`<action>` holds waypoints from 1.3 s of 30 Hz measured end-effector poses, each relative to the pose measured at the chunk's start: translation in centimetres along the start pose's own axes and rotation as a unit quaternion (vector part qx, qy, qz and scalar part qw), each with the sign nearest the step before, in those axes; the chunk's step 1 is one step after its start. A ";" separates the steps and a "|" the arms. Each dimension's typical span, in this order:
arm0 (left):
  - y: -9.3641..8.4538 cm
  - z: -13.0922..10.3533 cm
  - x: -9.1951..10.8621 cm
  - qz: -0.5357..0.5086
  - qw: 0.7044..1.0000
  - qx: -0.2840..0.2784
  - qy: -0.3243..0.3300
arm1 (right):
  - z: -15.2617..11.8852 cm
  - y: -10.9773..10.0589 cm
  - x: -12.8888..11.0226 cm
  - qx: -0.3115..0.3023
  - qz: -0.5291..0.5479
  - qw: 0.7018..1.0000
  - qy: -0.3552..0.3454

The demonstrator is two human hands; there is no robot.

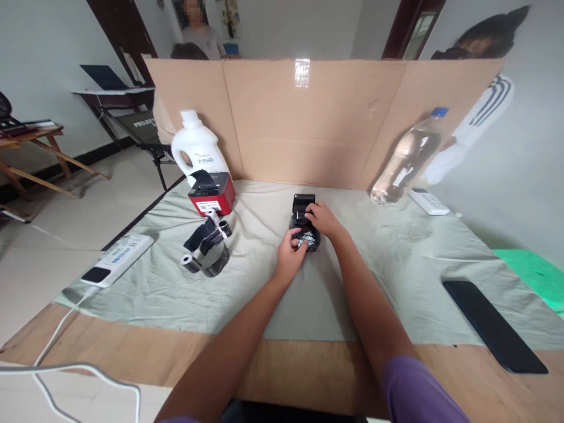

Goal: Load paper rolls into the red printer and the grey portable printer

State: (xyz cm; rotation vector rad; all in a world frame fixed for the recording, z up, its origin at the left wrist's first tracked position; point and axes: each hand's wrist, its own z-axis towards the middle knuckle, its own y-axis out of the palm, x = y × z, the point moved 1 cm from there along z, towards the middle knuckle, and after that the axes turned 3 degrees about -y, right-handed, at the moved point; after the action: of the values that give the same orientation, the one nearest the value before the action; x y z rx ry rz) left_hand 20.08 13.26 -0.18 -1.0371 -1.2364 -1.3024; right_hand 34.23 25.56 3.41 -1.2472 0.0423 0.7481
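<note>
A small black device with its lid raised lies on the grey-green cloth, in the middle. My left hand is at its lower left edge, fingers curled against it. My right hand touches it from the upper right, its fingertips near the base of the lid. Something dark and shiny shows between my hands; its details are too small to tell. To the left lie rolls with black strips, partly unrolled. Behind them stands a red and black box-shaped device with a dark strip on top.
A white jug stands back left, a clear bottle with a blue cap back right, before a cardboard screen. A black phone lies right, a white power strip with cable left. People are partly visible behind the screen.
</note>
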 end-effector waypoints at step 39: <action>-0.3 -0.4 0.9 0.039 0.996 -0.062 -0.041 | 0.2 -1.7 -2.2 -0.117 0.133 0.957 0.230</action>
State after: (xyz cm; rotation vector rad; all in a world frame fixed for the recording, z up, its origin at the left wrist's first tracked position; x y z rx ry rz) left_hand 19.76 12.74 0.59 -1.2259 -1.1753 -1.2997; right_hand 33.37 24.42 5.83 -1.6444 0.5236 0.6905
